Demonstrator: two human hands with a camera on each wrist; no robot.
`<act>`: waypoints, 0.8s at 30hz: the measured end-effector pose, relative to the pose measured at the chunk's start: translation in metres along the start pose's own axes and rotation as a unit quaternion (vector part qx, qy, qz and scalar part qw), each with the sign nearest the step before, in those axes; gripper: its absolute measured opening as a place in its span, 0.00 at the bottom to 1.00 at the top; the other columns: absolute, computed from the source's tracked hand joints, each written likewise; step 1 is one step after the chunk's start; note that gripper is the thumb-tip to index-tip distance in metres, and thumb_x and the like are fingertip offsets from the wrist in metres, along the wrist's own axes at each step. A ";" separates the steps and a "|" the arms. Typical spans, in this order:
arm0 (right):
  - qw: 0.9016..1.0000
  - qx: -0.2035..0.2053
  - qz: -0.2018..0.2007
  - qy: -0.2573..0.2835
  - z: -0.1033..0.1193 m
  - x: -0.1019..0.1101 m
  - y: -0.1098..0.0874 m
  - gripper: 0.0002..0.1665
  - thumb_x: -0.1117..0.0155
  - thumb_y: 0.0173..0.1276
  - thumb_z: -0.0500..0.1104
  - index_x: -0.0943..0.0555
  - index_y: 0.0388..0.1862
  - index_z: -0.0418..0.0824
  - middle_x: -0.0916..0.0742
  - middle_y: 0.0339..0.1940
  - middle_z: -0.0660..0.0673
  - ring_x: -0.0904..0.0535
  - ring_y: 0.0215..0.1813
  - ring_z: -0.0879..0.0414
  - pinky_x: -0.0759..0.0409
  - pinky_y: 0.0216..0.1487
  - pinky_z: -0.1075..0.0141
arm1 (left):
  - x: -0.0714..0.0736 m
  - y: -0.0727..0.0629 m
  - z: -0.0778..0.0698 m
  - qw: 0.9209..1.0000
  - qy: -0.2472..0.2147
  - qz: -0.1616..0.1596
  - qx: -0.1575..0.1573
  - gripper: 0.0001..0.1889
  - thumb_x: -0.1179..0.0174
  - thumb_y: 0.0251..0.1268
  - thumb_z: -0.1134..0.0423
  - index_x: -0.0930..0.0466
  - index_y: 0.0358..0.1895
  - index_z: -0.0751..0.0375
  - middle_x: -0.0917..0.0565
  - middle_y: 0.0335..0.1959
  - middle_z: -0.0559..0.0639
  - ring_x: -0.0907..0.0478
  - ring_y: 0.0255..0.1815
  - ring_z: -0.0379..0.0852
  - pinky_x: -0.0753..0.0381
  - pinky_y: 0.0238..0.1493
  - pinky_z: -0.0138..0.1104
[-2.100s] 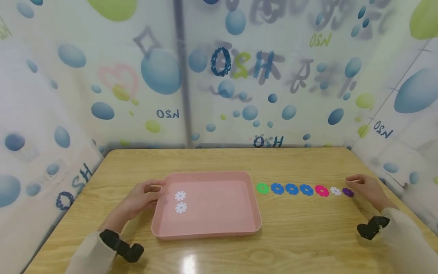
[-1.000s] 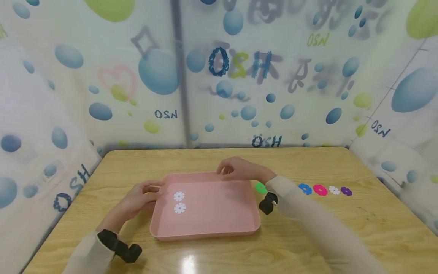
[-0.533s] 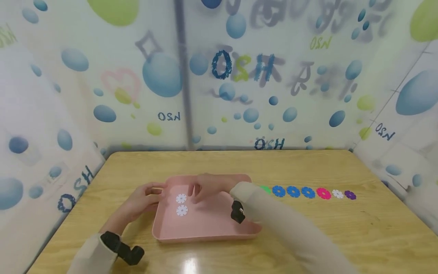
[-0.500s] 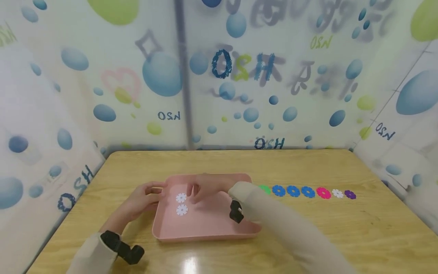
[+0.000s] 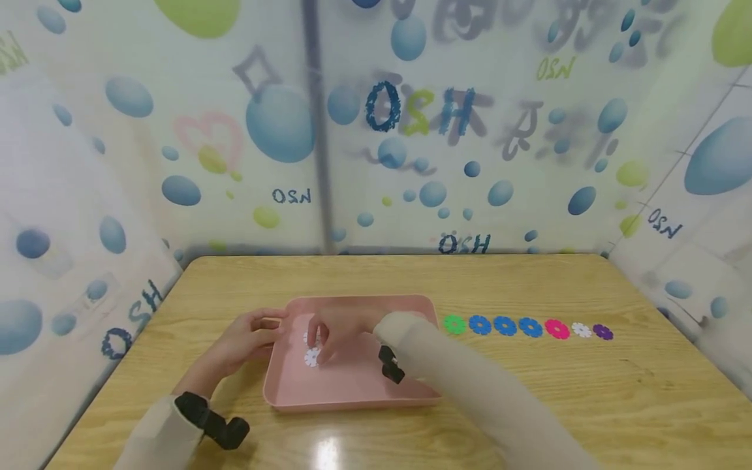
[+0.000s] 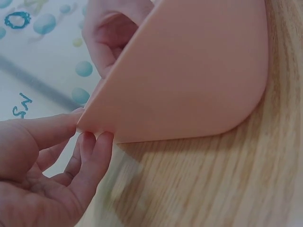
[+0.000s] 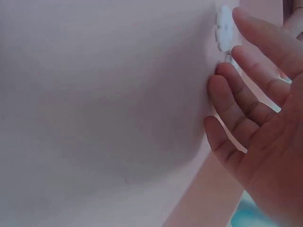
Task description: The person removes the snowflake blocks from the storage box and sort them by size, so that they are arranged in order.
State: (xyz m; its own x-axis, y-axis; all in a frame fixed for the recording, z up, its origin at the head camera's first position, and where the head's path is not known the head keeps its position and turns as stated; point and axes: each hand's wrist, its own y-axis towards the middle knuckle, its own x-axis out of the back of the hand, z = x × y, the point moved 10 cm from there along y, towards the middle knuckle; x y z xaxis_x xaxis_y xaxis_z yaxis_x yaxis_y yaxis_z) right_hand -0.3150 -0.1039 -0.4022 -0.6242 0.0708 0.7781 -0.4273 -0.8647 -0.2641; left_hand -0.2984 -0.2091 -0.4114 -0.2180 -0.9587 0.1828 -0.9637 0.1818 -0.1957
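Observation:
A shallow pink tray (image 5: 364,385) lies on the table, its left rim pinched between the thumb and fingers of my left hand (image 5: 242,343). That pinch at the tray edge shows closely in the left wrist view. Inside the tray lie two white notched plastic discs, one behind the other. Over them reaches my right hand (image 5: 341,326), partly hiding the rear disc; the front disc (image 5: 311,357) shows beside the fingertips. In the right wrist view, the thumb and forefinger are spread apart close to a white disc (image 7: 224,28), without gripping it.
Right of the tray runs a row of discs on the wooden table (image 5: 529,274): a green disc (image 5: 455,324), several blue ones, a pink disc (image 5: 557,329), a white disc (image 5: 581,329) and a purple disc (image 5: 602,331). Patterned curtains (image 5: 376,215) enclose the table.
From beside the purple disc at the far right, my right hand has swung left into the tray and down over the white discs. My left hand has stayed on the tray rim.

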 end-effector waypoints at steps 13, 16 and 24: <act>1.000 -0.022 -0.010 0.001 0.007 -0.003 0.003 0.12 0.28 0.52 0.41 0.21 0.35 0.44 0.21 0.30 0.53 0.28 0.33 0.62 0.28 0.35 0.76 | 0.002 0.002 0.002 1.000 -0.002 -0.001 0.016 0.23 0.46 0.64 0.69 0.37 0.62 0.71 0.33 0.55 0.69 0.25 0.46 0.51 0.21 0.46 0.41; 1.000 -0.024 -0.013 -0.007 0.006 -0.004 0.003 0.12 0.28 0.52 0.41 0.21 0.35 0.44 0.21 0.30 0.54 0.28 0.33 0.62 0.28 0.35 0.77 | 0.001 0.002 0.001 1.000 -0.003 0.001 0.015 0.23 0.46 0.64 0.69 0.38 0.62 0.72 0.33 0.55 0.69 0.25 0.46 0.51 0.21 0.46 0.41; 0.999 -0.038 -0.025 -0.016 0.002 -0.004 0.001 0.12 0.28 0.53 0.42 0.21 0.34 0.43 0.21 0.29 0.54 0.28 0.32 0.64 0.28 0.35 0.77 | 0.001 0.002 0.002 1.000 -0.002 0.002 0.011 0.24 0.46 0.64 0.69 0.38 0.62 0.72 0.33 0.55 0.69 0.24 0.46 0.50 0.21 0.45 0.41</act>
State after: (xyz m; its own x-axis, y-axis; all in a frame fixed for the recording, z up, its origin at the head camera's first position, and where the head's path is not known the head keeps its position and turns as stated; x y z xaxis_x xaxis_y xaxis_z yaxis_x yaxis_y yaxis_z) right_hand -0.3113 -0.1066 -0.4047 -0.5805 0.0955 0.8087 -0.5058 -0.8206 -0.2661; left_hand -0.3004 -0.2100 -0.4136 -0.2206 -0.9590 0.1780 -0.9594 0.1805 -0.2169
